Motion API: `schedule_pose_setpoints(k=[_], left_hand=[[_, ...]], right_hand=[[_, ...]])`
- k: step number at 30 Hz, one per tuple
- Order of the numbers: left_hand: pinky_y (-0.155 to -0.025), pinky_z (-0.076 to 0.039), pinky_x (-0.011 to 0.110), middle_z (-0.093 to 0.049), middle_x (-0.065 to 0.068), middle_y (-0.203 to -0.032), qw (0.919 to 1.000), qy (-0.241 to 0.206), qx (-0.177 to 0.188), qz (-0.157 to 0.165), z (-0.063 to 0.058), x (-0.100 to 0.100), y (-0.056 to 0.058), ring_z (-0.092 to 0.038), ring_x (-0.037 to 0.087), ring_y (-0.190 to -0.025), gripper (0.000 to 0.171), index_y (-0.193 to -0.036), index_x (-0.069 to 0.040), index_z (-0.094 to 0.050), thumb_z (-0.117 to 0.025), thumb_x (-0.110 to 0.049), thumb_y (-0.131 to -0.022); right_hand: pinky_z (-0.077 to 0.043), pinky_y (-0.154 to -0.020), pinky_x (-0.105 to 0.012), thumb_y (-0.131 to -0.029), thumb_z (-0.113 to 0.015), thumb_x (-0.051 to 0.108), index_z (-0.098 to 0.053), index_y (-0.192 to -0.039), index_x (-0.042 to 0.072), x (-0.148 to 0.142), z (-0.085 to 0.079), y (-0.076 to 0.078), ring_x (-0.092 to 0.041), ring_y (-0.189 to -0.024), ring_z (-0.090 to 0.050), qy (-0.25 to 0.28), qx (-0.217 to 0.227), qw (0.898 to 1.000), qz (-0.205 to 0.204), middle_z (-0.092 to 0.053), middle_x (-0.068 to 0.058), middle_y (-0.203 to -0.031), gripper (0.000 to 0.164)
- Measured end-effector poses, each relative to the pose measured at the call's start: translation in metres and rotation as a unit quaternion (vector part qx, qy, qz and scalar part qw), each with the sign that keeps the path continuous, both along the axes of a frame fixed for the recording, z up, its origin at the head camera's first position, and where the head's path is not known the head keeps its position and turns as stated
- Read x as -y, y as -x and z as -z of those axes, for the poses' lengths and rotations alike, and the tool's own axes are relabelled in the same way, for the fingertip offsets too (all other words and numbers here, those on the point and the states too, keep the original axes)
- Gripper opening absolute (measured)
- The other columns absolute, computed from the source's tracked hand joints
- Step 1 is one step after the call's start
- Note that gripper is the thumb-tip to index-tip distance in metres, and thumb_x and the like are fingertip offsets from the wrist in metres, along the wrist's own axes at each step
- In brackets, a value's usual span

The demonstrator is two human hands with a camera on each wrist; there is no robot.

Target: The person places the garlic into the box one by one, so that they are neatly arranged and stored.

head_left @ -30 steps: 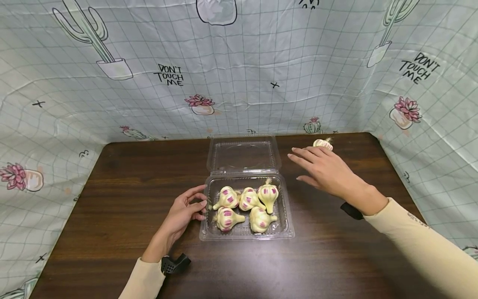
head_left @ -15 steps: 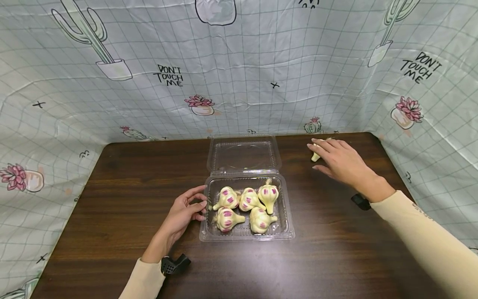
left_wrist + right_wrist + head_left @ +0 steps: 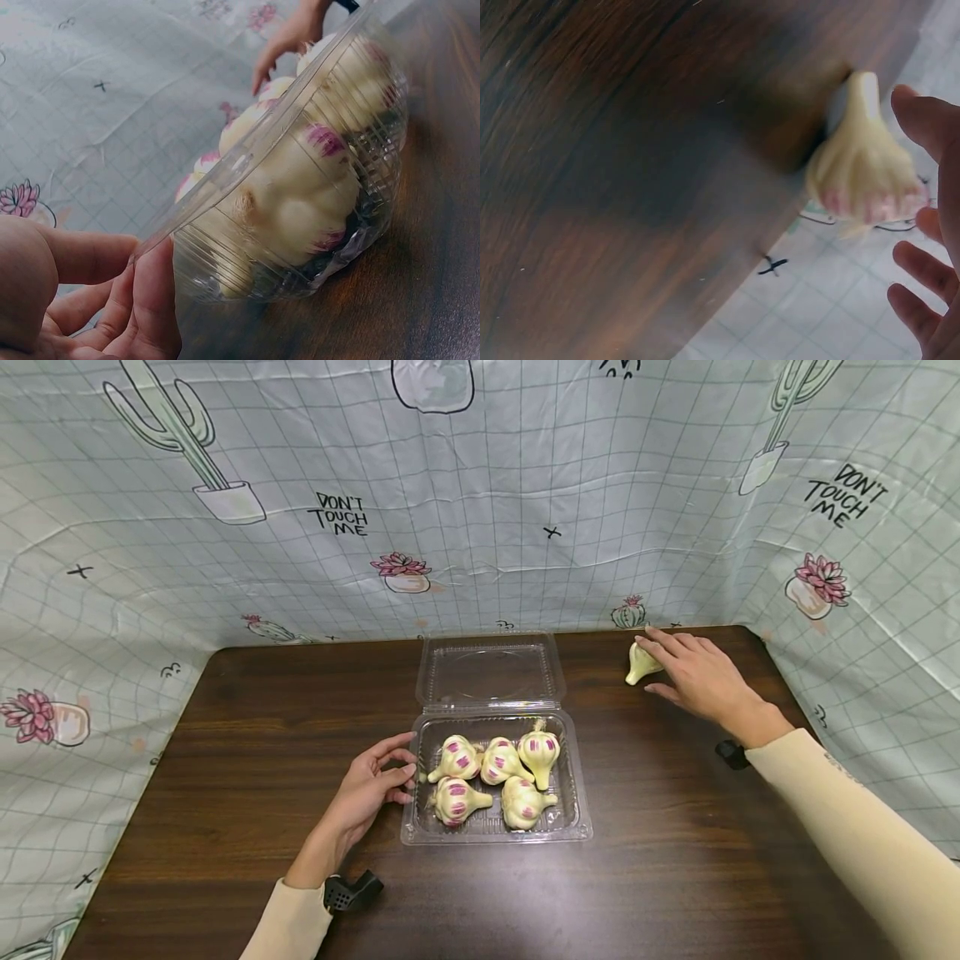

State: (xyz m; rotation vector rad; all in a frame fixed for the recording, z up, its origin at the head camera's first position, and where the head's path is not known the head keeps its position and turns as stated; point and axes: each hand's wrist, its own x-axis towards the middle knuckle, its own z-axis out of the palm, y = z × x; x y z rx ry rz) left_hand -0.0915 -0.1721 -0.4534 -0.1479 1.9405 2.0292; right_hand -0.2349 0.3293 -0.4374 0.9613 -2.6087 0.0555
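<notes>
A clear plastic clamshell container sits in the middle of the table with its lid laid open toward the back. Several garlic bulbs with purple marks lie in its base. At its left side my left hand pinches the rim between thumb and fingers, as the left wrist view shows close up. Another garlic bulb lies alone at the back right, neck pointing toward me. Over it my right hand reaches with spread, relaxed fingers; the right wrist view shows this lone bulb beside the thumb and fingertips.
The dark wooden table ends at the back against a grid-patterned curtain printed with cacti. That curtain also rises along both sides. Black wrist cameras are strapped to both wrists.
My right hand has moved to the right, beside the lone garlic bulb, and more of that bulb now shows. My left hand and the container have stayed put.
</notes>
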Motion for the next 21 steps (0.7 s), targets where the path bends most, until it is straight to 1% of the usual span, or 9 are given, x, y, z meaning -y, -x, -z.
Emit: schedule_pose_setpoints(k=[6,11,16,21], left_hand=[[-0.063,-0.059,0.018,-0.057,0.003,-0.109,1.0000,0.001,-0.001,0.000,0.000,0.001,0.000,-0.062,0.007,-0.077,0.055,-0.157,0.005,-0.042,-0.056,0.008,-0.104],[-0.063,-0.058,0.018,-0.057,0.003,-0.110,1.0000,0.002,-0.001,0.002,0.000,0.001,0.000,-0.062,0.007,-0.078,0.055,-0.157,0.004,-0.042,-0.056,0.008,-0.105],[-0.063,-0.058,0.018,-0.057,0.003,-0.110,1.0000,0.000,-0.003,0.004,0.000,0.001,0.000,-0.062,0.007,-0.078,0.055,-0.157,0.005,-0.041,-0.056,0.008,-0.105],[-0.063,-0.059,0.018,-0.057,0.003,-0.109,1.0000,0.000,-0.002,0.002,0.000,0.001,0.000,-0.062,0.007,-0.077,0.055,-0.157,0.005,-0.042,-0.056,0.009,-0.104]], right_hand=[[-0.049,-0.100,-0.066,-0.081,-0.093,0.023,-0.052,-0.152,-0.001,-0.004,0.005,0.008,-0.049,-0.125,-0.056,-0.017,0.008,1.000,-0.008,-0.052,-0.026,-0.152,0.085],[-0.048,-0.100,-0.067,-0.080,-0.093,0.020,-0.051,-0.153,-0.001,-0.007,0.009,0.014,-0.050,-0.126,-0.054,-0.021,0.016,1.000,-0.014,-0.051,-0.025,-0.153,0.087],[-0.046,-0.105,-0.067,-0.080,-0.093,0.016,-0.050,-0.154,0.001,-0.005,0.010,0.016,-0.050,-0.129,-0.052,-0.030,0.038,0.999,-0.009,-0.050,-0.024,-0.155,0.087],[-0.045,-0.107,-0.065,-0.080,-0.093,0.009,-0.049,-0.155,0.001,-0.004,0.009,0.018,-0.050,-0.129,-0.052,-0.045,0.043,0.998,-0.008,-0.051,-0.023,-0.155,0.087]])
